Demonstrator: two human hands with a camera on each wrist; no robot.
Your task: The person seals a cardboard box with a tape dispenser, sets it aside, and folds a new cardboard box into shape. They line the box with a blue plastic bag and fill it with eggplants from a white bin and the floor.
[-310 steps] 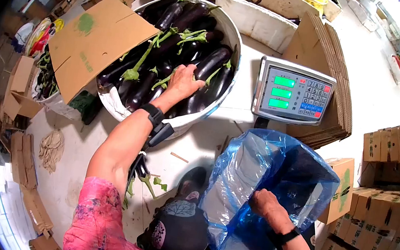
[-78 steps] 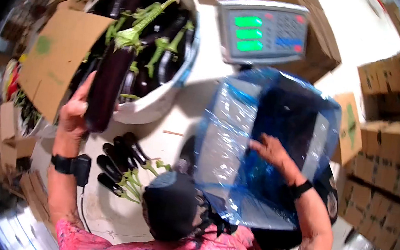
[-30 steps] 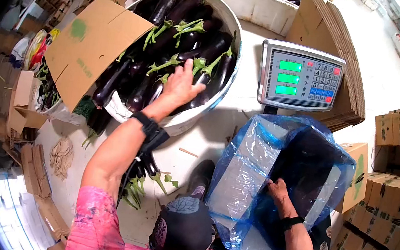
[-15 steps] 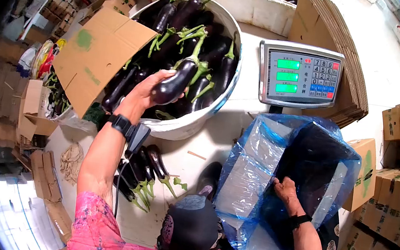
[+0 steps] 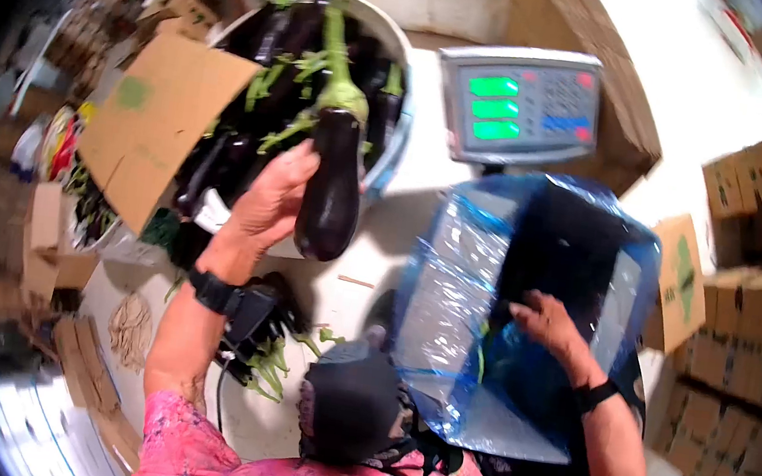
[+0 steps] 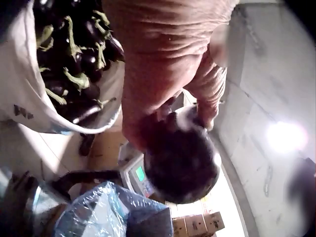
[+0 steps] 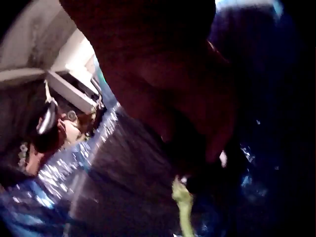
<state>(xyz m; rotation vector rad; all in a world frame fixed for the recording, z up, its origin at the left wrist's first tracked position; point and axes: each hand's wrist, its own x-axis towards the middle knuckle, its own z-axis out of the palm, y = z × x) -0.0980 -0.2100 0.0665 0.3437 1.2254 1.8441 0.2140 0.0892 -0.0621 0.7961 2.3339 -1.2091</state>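
Note:
My left hand [image 5: 267, 200] grips a dark purple eggplant [image 5: 329, 194], its green stem pointing away from me, over the near rim of the white tub [image 5: 392, 144] full of eggplants. In the left wrist view, fingers and thumb wrap the blurred, rounded end of that eggplant [image 6: 182, 158]. My right hand [image 5: 546, 323] is inside a box lined with a blue plastic bag [image 5: 462, 277]. Right below its fingers a green eggplant stem [image 7: 183, 207] shows; the body is lost in shadow, and I cannot tell whether the fingers hold it.
A digital scale [image 5: 521, 108] with green displays stands behind the blue bag. A cardboard sheet [image 5: 163, 116] covers the tub's left side. Several eggplants [image 5: 271, 358] lie on the floor, partly behind my left wrist. Stacked cartons [image 5: 751, 322] line the right.
My left hand has gone from reaching into the tub to lifting an eggplant out toward me. The right hand's fingers have spread slightly, and a green stem now shows in the bag.

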